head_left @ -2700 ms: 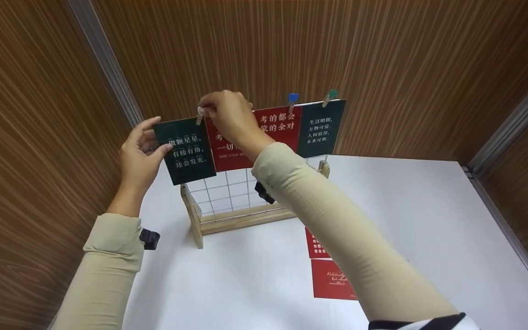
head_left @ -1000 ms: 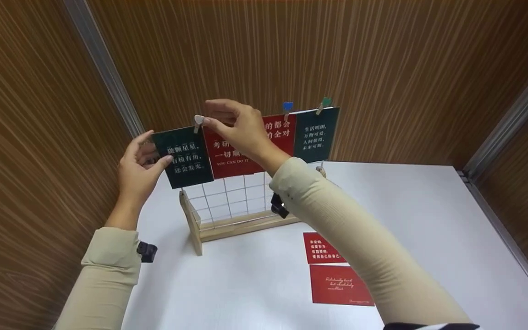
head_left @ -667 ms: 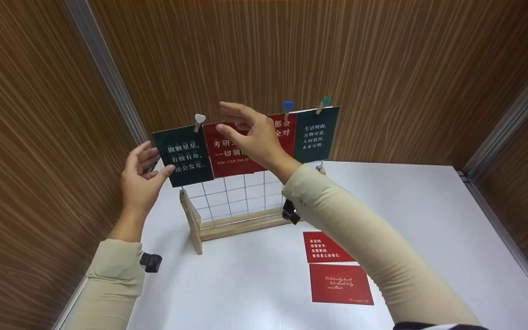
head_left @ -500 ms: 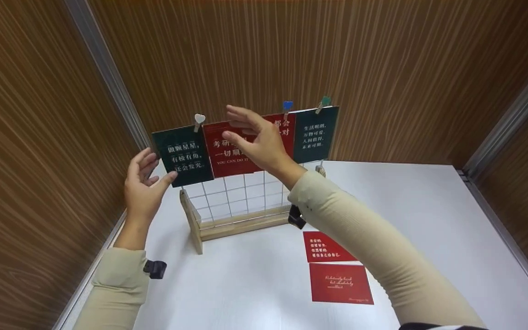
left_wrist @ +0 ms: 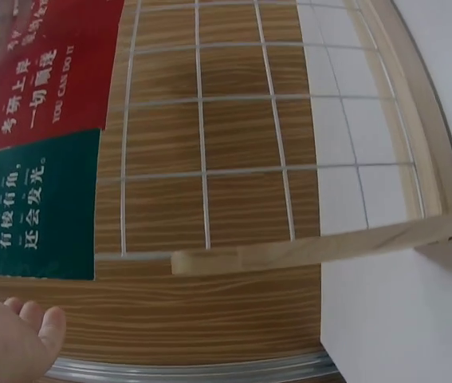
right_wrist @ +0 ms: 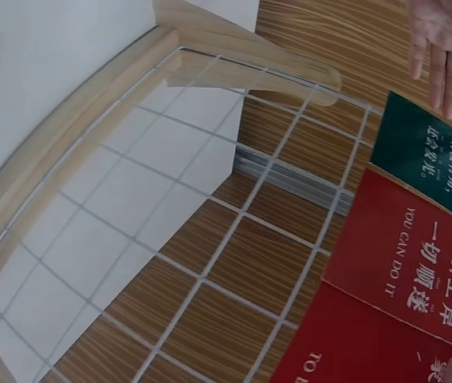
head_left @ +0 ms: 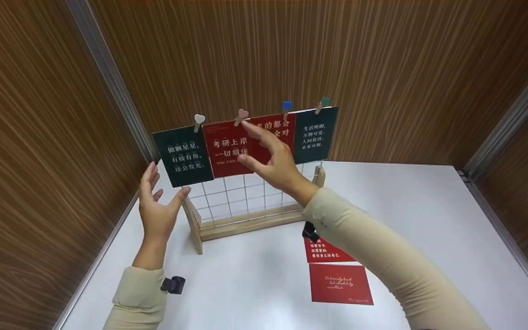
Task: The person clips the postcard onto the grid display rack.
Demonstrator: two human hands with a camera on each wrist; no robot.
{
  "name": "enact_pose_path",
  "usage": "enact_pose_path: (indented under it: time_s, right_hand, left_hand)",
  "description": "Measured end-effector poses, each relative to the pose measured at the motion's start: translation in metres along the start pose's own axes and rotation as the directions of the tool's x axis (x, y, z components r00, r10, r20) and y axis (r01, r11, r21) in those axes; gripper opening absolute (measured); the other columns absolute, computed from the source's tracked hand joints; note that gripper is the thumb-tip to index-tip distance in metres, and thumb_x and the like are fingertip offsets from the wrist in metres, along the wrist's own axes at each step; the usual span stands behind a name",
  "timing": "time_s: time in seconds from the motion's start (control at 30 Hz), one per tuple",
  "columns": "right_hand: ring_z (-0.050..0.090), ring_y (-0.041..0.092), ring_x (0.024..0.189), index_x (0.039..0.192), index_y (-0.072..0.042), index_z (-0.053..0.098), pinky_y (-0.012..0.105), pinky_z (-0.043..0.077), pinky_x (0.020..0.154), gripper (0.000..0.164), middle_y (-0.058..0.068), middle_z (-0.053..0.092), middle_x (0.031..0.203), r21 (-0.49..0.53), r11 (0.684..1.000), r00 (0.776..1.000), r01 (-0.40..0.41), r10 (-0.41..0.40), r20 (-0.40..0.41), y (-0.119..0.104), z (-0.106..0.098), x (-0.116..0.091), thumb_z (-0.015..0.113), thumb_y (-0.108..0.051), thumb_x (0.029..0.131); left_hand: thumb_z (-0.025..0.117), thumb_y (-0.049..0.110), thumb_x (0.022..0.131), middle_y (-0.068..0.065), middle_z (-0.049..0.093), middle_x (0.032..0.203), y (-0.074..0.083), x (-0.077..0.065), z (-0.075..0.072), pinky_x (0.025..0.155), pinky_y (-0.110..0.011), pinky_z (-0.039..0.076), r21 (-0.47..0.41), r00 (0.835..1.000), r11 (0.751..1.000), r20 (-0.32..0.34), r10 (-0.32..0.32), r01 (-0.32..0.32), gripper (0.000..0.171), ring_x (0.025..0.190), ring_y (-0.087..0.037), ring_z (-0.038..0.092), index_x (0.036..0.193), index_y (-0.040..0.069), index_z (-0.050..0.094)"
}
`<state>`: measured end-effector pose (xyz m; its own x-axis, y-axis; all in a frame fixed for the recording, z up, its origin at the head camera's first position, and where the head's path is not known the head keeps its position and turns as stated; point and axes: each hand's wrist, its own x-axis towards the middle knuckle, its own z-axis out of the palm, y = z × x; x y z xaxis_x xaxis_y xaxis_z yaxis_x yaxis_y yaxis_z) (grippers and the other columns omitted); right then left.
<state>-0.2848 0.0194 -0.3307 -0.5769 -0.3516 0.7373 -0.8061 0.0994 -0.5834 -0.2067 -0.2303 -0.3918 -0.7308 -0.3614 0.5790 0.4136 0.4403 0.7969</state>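
A row of cards hangs along the top of a wire grid rack [head_left: 236,195]: a dark green card [head_left: 190,176] at the left, two red cards, and a green card [head_left: 316,151] at the right. Clothespins hold them: a white heart one [head_left: 199,119], a pink one [head_left: 243,114], a blue one [head_left: 287,106] and a green one [head_left: 324,102]. My left hand [head_left: 157,215] is off the left card's lower corner, fingers spread, holding nothing. My right hand [head_left: 278,165] is in front of the red cards [right_wrist: 393,255], fingers extended, index fingertip right by the pink clothespin in the head view.
The rack has a wooden base [head_left: 250,224] with wooden side feet and stands on a white table [head_left: 236,293]. Two more red cards lie flat there, the nearer one [head_left: 341,284] fully visible, the other partly behind my right sleeve. Wood-grain panels [head_left: 291,46] enclose the table.
My right hand has let go of the white clothespin and moved right and down, uncovering the pink one. My left hand has let go of the left green card and moved down, away from it.
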Motion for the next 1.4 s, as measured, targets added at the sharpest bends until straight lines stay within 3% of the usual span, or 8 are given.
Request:
enact_pose_path:
  time_s: [0.13, 0.37, 0.43, 0.67, 0.83, 1.1, 1.4]
  right_hand:
    - [0.037, 0.015, 0.132, 0.143, -0.010, 0.042, 0.041, 0.031, 0.107, 0.064, 0.004, 0.043, 0.145, -0.071, 0.997, 1.000, 0.020, -0.018, 0.022, 0.007, -0.004, -0.012, 0.070, -0.020, 0.087]
    - [0.030, 0.016, 0.136, 0.145, -0.017, 0.040, 0.049, 0.028, 0.107, 0.066, 0.004, 0.038, 0.147, -0.175, 0.984, 0.999, -0.031, 0.034, 0.014, 0.019, -0.016, -0.035, 0.068, -0.034, 0.087]
    - [0.030, 0.017, 0.136, 0.145, -0.017, 0.040, 0.051, 0.027, 0.107, 0.067, 0.005, 0.038, 0.147, -0.194, 0.980, 0.999, -0.050, 0.051, 0.003, 0.024, -0.020, -0.042, 0.069, -0.035, 0.087]
    - [0.032, 0.022, 0.134, 0.144, -0.017, 0.041, 0.060, 0.024, 0.104, 0.069, 0.008, 0.039, 0.147, -0.254, 0.962, 0.995, -0.103, 0.100, -0.022, 0.039, -0.032, -0.067, 0.072, -0.032, 0.084]
    - [0.034, 0.025, 0.133, 0.144, -0.018, 0.042, 0.061, 0.022, 0.104, 0.068, 0.008, 0.040, 0.146, -0.301, 0.944, 0.991, -0.134, 0.133, -0.026, 0.051, -0.042, -0.084, 0.071, -0.033, 0.084]
    - [0.031, 0.027, 0.134, 0.144, -0.020, 0.043, 0.060, 0.022, 0.106, 0.066, 0.008, 0.040, 0.146, -0.333, 0.913, 0.971, -0.236, 0.230, -0.056, 0.063, -0.058, -0.110, 0.072, -0.032, 0.085]
    - [0.033, 0.028, 0.133, 0.142, -0.012, 0.044, 0.059, 0.024, 0.105, 0.066, 0.013, 0.041, 0.144, -0.355, 0.900, 0.967, -0.255, 0.235, -0.098, 0.080, -0.073, -0.137, 0.074, -0.025, 0.084]
  left_hand:
    - [0.077, 0.004, 0.078, -0.015, 0.032, 0.147, 0.002, -0.013, 0.007, 0.106, -0.045, 0.033, 0.004, 0.999, 1.000, -0.036, 0.009, -0.008, 0.081, 0.135, -0.026, 0.032, 0.145, 0.002, 0.031]
    - [0.076, -0.001, 0.075, -0.028, 0.031, 0.141, 0.032, -0.042, 0.019, 0.105, -0.052, 0.031, -0.025, 0.997, 0.999, -0.072, 0.024, -0.026, 0.080, 0.130, -0.040, 0.030, 0.139, -0.010, 0.029]
    - [0.076, -0.003, 0.074, -0.028, 0.031, 0.141, 0.031, -0.048, 0.024, 0.104, -0.053, 0.031, -0.035, 0.998, 0.999, -0.066, 0.022, -0.025, 0.080, 0.130, -0.041, 0.030, 0.139, -0.011, 0.030]
    - [0.076, -0.006, 0.075, -0.030, 0.027, 0.141, 0.018, -0.068, 0.041, 0.106, -0.057, 0.027, -0.072, 0.999, 0.996, -0.035, 0.042, -0.044, 0.080, 0.131, -0.045, 0.027, 0.138, -0.014, 0.027]
    - [0.076, -0.007, 0.075, -0.033, 0.025, 0.141, 0.011, -0.080, 0.052, 0.107, -0.057, 0.025, -0.091, 1.000, 0.996, -0.005, 0.023, -0.023, 0.080, 0.131, -0.047, 0.027, 0.138, -0.014, 0.027]
    - [0.081, 0.002, 0.073, -0.022, 0.034, 0.141, -0.029, -0.096, 0.080, 0.098, -0.056, 0.033, -0.077, 1.000, 0.997, 0.002, 0.031, -0.031, 0.085, 0.128, -0.039, 0.033, 0.141, -0.004, 0.031]
    - [0.082, 0.016, 0.075, -0.018, 0.035, 0.141, -0.036, -0.113, 0.106, 0.101, -0.058, 0.033, -0.093, 0.997, 0.995, 0.068, 0.031, -0.025, 0.083, 0.130, -0.035, 0.033, 0.141, 0.000, 0.033]
